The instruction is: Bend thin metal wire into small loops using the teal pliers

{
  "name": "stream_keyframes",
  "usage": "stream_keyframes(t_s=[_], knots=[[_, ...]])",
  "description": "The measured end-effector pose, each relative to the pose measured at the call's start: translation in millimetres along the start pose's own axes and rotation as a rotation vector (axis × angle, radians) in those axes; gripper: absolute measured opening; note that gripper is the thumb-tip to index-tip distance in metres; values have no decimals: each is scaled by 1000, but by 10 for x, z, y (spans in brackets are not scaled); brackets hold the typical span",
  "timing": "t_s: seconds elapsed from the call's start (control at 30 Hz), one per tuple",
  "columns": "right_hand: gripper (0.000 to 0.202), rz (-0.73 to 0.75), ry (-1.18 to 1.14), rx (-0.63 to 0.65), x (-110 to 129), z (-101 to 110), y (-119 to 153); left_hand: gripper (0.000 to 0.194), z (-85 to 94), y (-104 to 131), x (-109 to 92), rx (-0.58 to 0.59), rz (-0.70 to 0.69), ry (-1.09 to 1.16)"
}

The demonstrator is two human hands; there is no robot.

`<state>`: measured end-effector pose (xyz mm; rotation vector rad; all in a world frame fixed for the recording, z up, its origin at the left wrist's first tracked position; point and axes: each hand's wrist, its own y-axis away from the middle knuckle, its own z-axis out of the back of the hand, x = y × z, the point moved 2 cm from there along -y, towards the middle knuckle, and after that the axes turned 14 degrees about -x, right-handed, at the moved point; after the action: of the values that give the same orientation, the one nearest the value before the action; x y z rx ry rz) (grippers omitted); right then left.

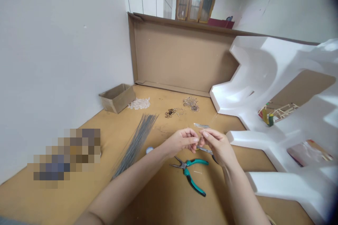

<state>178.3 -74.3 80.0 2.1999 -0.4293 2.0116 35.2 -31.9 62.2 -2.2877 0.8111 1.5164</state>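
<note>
My left hand (185,141) and my right hand (217,143) come together above the table, fingertips nearly touching. Both are closed in a pinch; whatever lies between the fingers is too small to make out. Below them, needle-nose pliers (183,165) with teal and black handles lie spread apart. A pair of scissors (205,149) shows partly under my right hand. Just beyond my fingers is a small heap of thin silvery pieces (201,125). To the left of my left forearm lies a bundle of grey wires (138,140), with a small round whitish-blue item (149,150) beside it.
Farther back sit black rings (170,113), a pile of small metal pieces (190,102), clear beads or bits (139,103) and a cardboard box (117,99). White foam blocks (256,66) border the right side; a cardboard panel (182,56) stands behind. One patch at left is pixelated.
</note>
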Motion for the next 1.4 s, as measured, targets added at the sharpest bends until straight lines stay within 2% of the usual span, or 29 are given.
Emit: stream_keyframes(t_s=[0.13,0.27,0.37,0.6,0.93,1.03,1.2,1.3,1.4], knots=[[19,-53,-67,-15,-5,11,-12,33,-7,18,-11,31,6,-64],[17,-68,-116,-13,5,15,-9,37,-55,58,58,199,96,-117],[16,-88,-169,-11,10,3,3,37,-102,80,107,265,53,-53],[13,-128,-239,12,18,-27,18,37,-150,116,102,297,49,28],[11,-148,-282,24,-3,-8,18,37,-197,151,100,290,-38,54],[12,-129,-269,1,-4,-3,19,38,-212,187,62,208,-120,-124],[11,-53,-177,-25,24,25,16,36,-189,240,-43,-24,-372,-702],[12,-18,-86,-31,24,40,11,32,-178,241,-71,-73,-503,-1001],[14,2,-26,-39,20,42,11,35,-182,236,-77,-58,-541,-1113]])
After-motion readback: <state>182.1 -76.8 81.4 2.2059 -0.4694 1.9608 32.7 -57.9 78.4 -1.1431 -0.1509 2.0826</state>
